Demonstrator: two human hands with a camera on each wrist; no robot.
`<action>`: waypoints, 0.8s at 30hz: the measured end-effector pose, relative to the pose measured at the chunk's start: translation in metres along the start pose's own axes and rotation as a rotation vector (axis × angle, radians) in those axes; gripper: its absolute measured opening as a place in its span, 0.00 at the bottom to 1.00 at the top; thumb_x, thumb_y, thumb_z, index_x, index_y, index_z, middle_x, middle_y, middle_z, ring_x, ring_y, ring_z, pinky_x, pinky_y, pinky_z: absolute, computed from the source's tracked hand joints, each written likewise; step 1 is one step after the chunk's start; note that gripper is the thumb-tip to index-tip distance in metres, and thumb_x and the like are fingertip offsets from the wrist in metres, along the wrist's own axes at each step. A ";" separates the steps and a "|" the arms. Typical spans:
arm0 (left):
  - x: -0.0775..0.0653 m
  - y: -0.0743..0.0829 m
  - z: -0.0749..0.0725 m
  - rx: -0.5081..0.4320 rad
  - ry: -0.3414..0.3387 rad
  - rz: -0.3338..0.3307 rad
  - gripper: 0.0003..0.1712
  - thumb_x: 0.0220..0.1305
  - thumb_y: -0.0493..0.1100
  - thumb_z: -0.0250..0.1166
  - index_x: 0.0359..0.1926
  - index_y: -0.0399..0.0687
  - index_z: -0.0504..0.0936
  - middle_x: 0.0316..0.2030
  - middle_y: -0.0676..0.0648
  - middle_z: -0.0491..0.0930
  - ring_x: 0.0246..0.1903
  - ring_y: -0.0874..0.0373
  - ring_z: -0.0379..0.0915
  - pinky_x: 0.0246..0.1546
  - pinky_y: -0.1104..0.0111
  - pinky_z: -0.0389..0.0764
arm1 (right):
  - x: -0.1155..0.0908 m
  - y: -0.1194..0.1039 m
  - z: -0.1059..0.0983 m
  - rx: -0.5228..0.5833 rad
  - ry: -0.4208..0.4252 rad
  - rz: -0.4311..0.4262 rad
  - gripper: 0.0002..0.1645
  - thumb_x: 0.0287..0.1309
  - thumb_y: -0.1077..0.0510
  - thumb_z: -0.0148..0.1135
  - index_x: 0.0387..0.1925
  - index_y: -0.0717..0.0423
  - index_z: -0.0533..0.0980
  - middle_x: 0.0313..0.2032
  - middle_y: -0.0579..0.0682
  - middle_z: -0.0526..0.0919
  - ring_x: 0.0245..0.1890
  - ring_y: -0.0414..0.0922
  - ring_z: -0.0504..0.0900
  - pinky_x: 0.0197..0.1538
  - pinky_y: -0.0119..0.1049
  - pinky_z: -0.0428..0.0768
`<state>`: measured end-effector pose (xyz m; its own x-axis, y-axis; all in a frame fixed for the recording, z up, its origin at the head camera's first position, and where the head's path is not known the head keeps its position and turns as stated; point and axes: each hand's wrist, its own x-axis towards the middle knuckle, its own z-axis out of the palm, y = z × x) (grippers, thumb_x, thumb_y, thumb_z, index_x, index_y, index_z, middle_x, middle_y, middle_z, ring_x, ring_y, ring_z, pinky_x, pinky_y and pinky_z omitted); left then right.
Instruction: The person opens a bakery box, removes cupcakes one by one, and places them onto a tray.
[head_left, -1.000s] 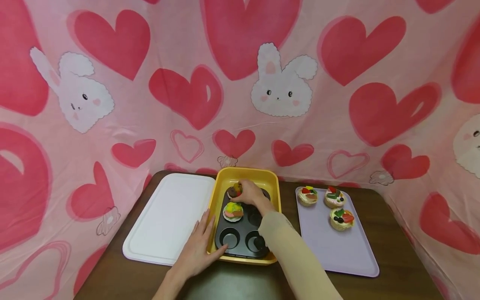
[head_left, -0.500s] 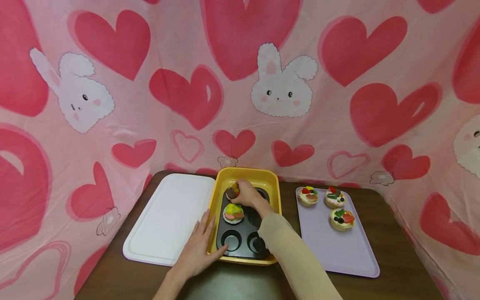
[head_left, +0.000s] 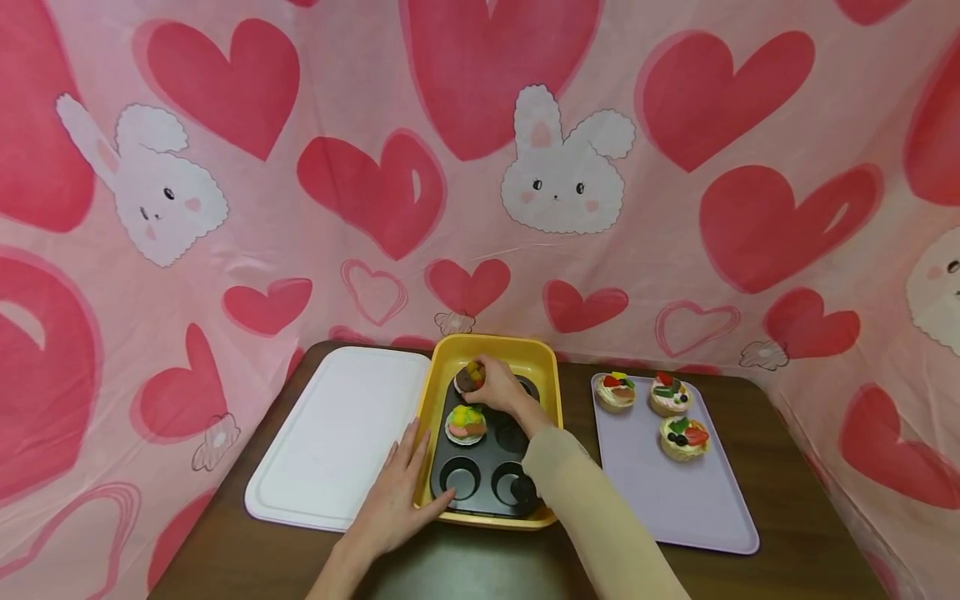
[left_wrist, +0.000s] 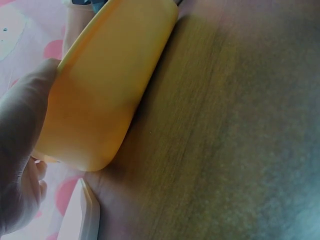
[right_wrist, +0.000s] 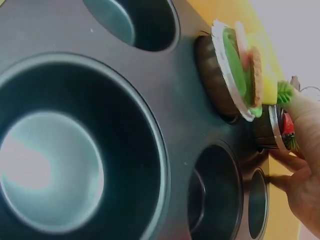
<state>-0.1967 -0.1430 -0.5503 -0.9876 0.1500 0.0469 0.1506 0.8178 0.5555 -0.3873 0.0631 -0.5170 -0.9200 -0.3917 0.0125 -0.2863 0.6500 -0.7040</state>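
My right hand (head_left: 498,387) holds a small fruit-topped tart (head_left: 470,379) at the far left cup of a dark muffin tin (head_left: 483,487). In the right wrist view, that tart (right_wrist: 267,127) shows a dark fluted side and red topping beside the fingers. A second tart (head_left: 466,425) with yellow and pink topping sits in the middle left cup. The tin lies inside a yellow bin (head_left: 555,408). My left hand (head_left: 397,496) rests on the bin's near left corner, fingers straight along the side, thumb over the near rim.
To the left lies a white board (head_left: 337,442). On the right is a lilac tray (head_left: 660,508) with three fruit tarts (head_left: 683,438) toward its far end. A pink curtain with hearts (head_left: 465,287) hangs behind the brown table (head_left: 795,475).
The muffin tin shifted slightly within the bin and back again. The held tart moved a little left, then back right with my right hand. My left hand has stayed in place.
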 end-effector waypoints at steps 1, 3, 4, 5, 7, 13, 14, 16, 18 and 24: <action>0.000 0.000 0.000 -0.001 0.000 0.000 0.62 0.66 0.74 0.70 0.88 0.48 0.58 0.91 0.46 0.43 0.87 0.37 0.53 0.85 0.39 0.61 | -0.001 -0.001 -0.001 0.004 0.001 0.003 0.43 0.56 0.58 0.83 0.70 0.62 0.74 0.62 0.61 0.84 0.58 0.55 0.83 0.74 0.54 0.83; 0.000 0.000 0.000 -0.002 -0.002 0.000 0.62 0.66 0.74 0.70 0.88 0.48 0.58 0.91 0.46 0.43 0.87 0.37 0.52 0.86 0.40 0.61 | -0.002 -0.002 -0.004 0.000 0.001 0.001 0.43 0.56 0.57 0.83 0.70 0.62 0.73 0.62 0.61 0.84 0.59 0.56 0.83 0.74 0.54 0.83; 0.000 0.000 0.000 -0.004 -0.002 0.002 0.62 0.66 0.74 0.71 0.88 0.48 0.58 0.91 0.45 0.43 0.87 0.38 0.52 0.86 0.40 0.60 | -0.002 -0.002 -0.005 -0.003 0.001 -0.002 0.43 0.56 0.57 0.83 0.70 0.62 0.73 0.62 0.61 0.84 0.59 0.56 0.83 0.74 0.54 0.83; 0.000 0.000 0.000 -0.006 -0.001 0.002 0.62 0.66 0.73 0.71 0.88 0.48 0.58 0.91 0.45 0.43 0.87 0.38 0.52 0.86 0.40 0.60 | -0.002 -0.003 -0.007 -0.005 0.001 -0.004 0.43 0.57 0.57 0.83 0.70 0.61 0.73 0.63 0.61 0.84 0.60 0.56 0.83 0.74 0.54 0.83; 0.000 0.000 0.000 -0.009 -0.001 0.003 0.62 0.66 0.73 0.71 0.88 0.47 0.58 0.91 0.45 0.43 0.87 0.38 0.52 0.86 0.40 0.60 | -0.003 -0.004 -0.010 -0.005 0.004 -0.006 0.43 0.57 0.56 0.83 0.70 0.61 0.73 0.64 0.61 0.83 0.61 0.56 0.83 0.74 0.54 0.83; 0.001 0.000 0.000 -0.005 -0.006 -0.003 0.62 0.66 0.73 0.71 0.88 0.47 0.58 0.91 0.45 0.42 0.88 0.38 0.51 0.86 0.41 0.59 | -0.007 -0.006 -0.017 0.025 0.016 -0.033 0.42 0.56 0.59 0.84 0.69 0.60 0.73 0.67 0.62 0.82 0.64 0.58 0.82 0.76 0.56 0.81; 0.001 0.000 0.000 -0.005 -0.007 -0.005 0.62 0.66 0.73 0.71 0.88 0.47 0.58 0.91 0.46 0.42 0.87 0.37 0.51 0.86 0.40 0.59 | -0.008 -0.006 -0.017 0.034 0.020 -0.044 0.42 0.56 0.60 0.84 0.69 0.61 0.73 0.66 0.63 0.82 0.64 0.58 0.82 0.76 0.56 0.81; 0.001 0.000 0.000 -0.006 -0.006 -0.006 0.62 0.66 0.73 0.71 0.88 0.48 0.58 0.91 0.46 0.42 0.87 0.37 0.51 0.86 0.39 0.61 | -0.010 -0.006 -0.018 0.056 0.024 -0.060 0.42 0.55 0.62 0.84 0.68 0.61 0.73 0.67 0.63 0.81 0.64 0.59 0.81 0.76 0.57 0.81; 0.001 0.000 0.000 -0.007 -0.005 -0.006 0.62 0.66 0.73 0.71 0.88 0.48 0.58 0.91 0.46 0.42 0.87 0.37 0.52 0.85 0.39 0.62 | -0.011 -0.005 -0.019 0.079 0.027 -0.070 0.41 0.55 0.62 0.84 0.67 0.60 0.73 0.66 0.62 0.81 0.64 0.59 0.81 0.76 0.57 0.81; 0.001 0.000 0.000 -0.014 -0.005 -0.005 0.61 0.67 0.73 0.71 0.88 0.48 0.58 0.91 0.45 0.42 0.87 0.36 0.52 0.84 0.38 0.62 | -0.017 -0.006 -0.020 0.141 0.023 -0.043 0.40 0.58 0.62 0.83 0.68 0.55 0.73 0.67 0.60 0.81 0.67 0.59 0.80 0.78 0.58 0.79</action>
<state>-0.1976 -0.1431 -0.5508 -0.9881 0.1488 0.0399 0.1450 0.8105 0.5675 -0.3750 0.0792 -0.4993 -0.9141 -0.4012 0.0593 -0.2862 0.5344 -0.7953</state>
